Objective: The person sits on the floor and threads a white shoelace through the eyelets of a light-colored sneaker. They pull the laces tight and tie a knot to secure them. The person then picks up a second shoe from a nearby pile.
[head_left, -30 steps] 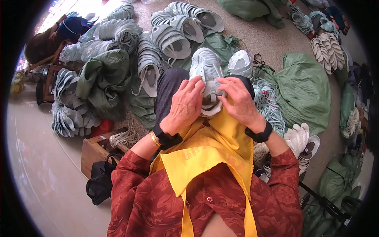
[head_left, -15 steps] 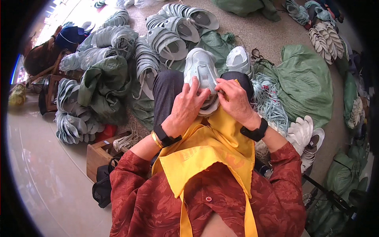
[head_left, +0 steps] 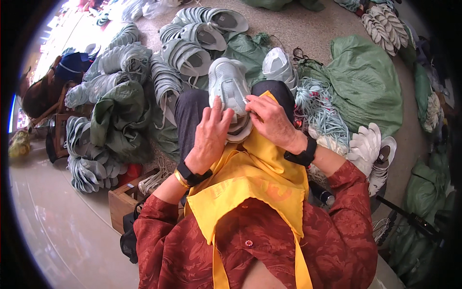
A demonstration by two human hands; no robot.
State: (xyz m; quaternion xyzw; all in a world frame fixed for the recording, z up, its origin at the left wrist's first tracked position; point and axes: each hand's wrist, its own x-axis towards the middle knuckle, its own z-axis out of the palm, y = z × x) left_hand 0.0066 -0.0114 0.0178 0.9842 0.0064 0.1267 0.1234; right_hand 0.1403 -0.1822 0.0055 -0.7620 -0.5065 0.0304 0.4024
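Note:
A pale grey mesh shoe upper lies between my knees, toe pointing away from me. My left hand holds its near left side, the index finger stretched along the edge and the thumb by the opening. On the other side, my right hand is closed in a pinch at the right eyelet edge. A thin white lace runs from the upper to those fingertips. The inside of the shoe's opening is partly hidden by my hands. A yellow apron covers my lap just below.
Fanned stacks of grey uppers lie ahead and left. Another pale upper stands beyond my right knee, near bundled light-blue laces and a big green sack. A wooden box sits at my left, white uppers at right.
The whole view has shifted slightly, putting the shoe further left in it. My left hand has slid a little down the upper's left side. A white lace now shows at my right fingertips.

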